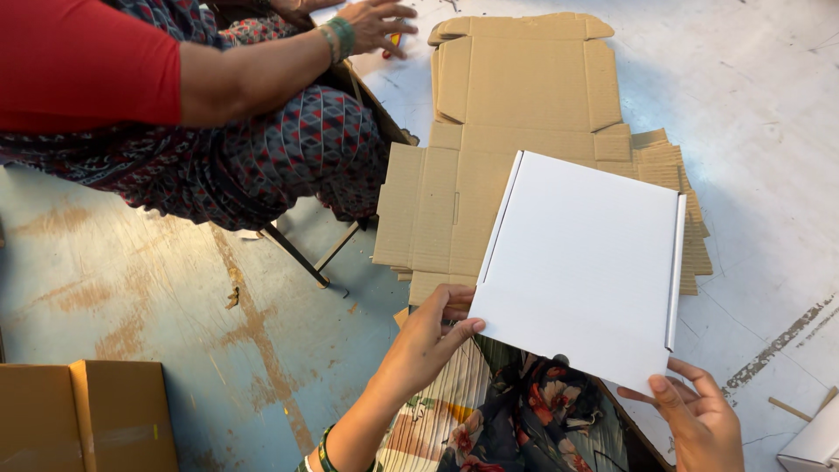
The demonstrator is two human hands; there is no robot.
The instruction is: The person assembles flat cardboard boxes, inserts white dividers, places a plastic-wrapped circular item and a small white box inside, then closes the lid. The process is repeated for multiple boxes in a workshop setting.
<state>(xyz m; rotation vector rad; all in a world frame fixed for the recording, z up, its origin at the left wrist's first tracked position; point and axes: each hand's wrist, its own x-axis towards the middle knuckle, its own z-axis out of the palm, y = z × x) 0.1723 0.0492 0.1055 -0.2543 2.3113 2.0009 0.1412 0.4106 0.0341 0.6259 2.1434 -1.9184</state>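
Reference landmark: the stack of flat brown cardboard blanks [489, 175] lying on the floor.

1. Far left of the stack, at the lower frame edge, a closed brown carton [87, 415] stands on the worn blue floor [131, 280]. The frame cuts off its lower part.

2. Left of the stack and above it sits a co-worker in a red sleeve and patterned dress [262, 149]. This person's hand [371, 22], with green bangles at the wrist, reaches to the floor beside the stack's far corner. A small red-and-yellow item under the fingers is too hidden to identify.

3. The left hand [433, 336] is at the stack's near edge. It is closed on the lower left corner of a white folded box [581, 267], thumb on top and fingers beneath. This pinch appears to steady the box while it is held flat.

4. The white folded box is in the air, overlapping the stack's near right portion and hiding that part. Its side flaps are turned up along the left and right edges.

5. The right hand [699, 419] is below the stack's right side, supporting the box's lower right corner from beneath, fingers curled at the edge. Whether they clamp it cannot be told. The two-corner support keeps the panel level.

6. A white object [817, 441] at the far right is cut off.
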